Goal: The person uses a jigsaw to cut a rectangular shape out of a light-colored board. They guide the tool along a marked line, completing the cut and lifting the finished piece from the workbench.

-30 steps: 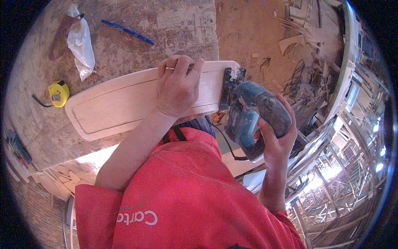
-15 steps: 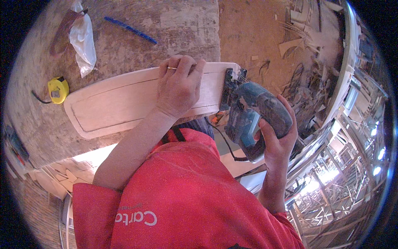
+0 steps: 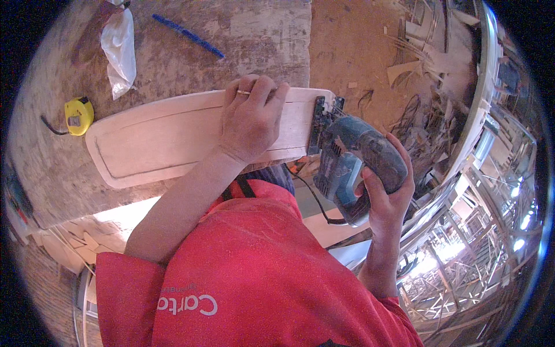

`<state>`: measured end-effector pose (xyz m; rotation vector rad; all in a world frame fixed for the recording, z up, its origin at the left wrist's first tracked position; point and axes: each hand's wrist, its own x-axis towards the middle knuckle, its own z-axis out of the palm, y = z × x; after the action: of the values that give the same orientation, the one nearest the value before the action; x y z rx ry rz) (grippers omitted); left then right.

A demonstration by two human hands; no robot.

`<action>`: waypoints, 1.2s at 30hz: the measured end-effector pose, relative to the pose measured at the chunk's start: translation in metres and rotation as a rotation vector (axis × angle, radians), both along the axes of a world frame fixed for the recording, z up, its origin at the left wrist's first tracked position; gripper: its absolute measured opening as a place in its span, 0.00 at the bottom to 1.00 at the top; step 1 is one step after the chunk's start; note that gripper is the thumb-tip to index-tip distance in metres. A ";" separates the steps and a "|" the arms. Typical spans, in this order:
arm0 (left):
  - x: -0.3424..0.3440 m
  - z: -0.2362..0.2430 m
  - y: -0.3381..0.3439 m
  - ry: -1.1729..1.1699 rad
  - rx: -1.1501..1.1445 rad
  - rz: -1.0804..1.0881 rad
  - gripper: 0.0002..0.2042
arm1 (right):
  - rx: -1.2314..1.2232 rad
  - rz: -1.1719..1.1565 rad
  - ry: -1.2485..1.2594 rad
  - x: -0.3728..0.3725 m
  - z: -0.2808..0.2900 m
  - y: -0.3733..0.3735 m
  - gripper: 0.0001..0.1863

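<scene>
My left hand (image 3: 251, 121) grips a pale, elongated wooden board (image 3: 150, 144) with rounded corners and a dark line inside its edge, lying across the front of the worn workbench (image 3: 260, 46); its fingers curl over the far edge, a ring on one. My right hand (image 3: 384, 191) holds a dusty teal-and-black jigsaw (image 3: 364, 147) by its handle, its black base against the board's right end; the blade is hard to make out. A yellow tape measure (image 3: 79, 115) sits just beyond the board's left end. The jigsaw's black cord hangs toward my body.
Behind the board lie a white plastic bag (image 3: 118, 58) and a thin blue bar (image 3: 188, 36). To the right, beyond the bench edge, a brown dusty surface (image 3: 341, 58) holds wood offcuts and debris. Piled timber strips (image 3: 439, 283) fill the lower right.
Both grips stay the same. The jigsaw and board have barely moved in the picture, while the bag, blue bar and bench edge appear slightly farther right and higher.
</scene>
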<state>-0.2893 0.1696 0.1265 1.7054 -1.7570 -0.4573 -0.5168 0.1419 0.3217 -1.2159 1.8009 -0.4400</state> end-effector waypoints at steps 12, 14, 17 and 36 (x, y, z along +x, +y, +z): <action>-0.003 -0.001 0.001 -0.026 -0.005 0.020 0.18 | -0.015 0.070 0.006 -0.002 0.001 -0.006 0.38; -0.004 -0.004 0.002 -0.039 -0.001 0.016 0.18 | -0.039 0.112 0.021 0.001 0.001 -0.007 0.37; -0.004 -0.004 0.001 -0.053 -0.010 0.019 0.18 | -0.058 0.118 0.015 -0.002 -0.003 -0.008 0.37; -0.008 -0.010 0.010 -0.186 0.021 0.277 0.22 | -0.059 0.214 0.013 0.001 0.003 -0.008 0.36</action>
<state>-0.2972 0.1794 0.1170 2.0239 -1.6099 -0.2001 -0.5161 0.1340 0.3245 -1.4383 1.6562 -0.3653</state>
